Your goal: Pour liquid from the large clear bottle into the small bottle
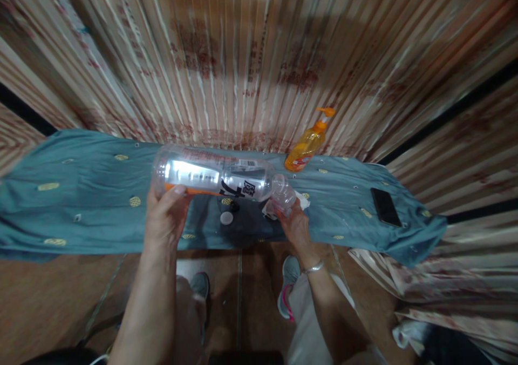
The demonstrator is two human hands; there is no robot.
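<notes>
My left hand [169, 214] is closed around the base end of a large clear plastic bottle [190, 175] with a silver and orange label. The bottle lies nearly level in the air above the cloth, its neck end pointing right. My right hand [294, 223] grips a small clear bottle [285, 193]. The two bottles meet at the large one's neck; whether their mouths line up, I cannot tell. Below them on the cloth are a white cap [226, 218] and a small dark round thing [233, 207]. White tissue [302, 201] shows behind my right hand.
A teal cloth [101, 192] with yellow prints covers the narrow table. An orange pump bottle [305, 148] stands at the back edge, right of the middle. A black phone [385, 207] lies at the right. Striped curtain [243, 73] hangs close behind the table.
</notes>
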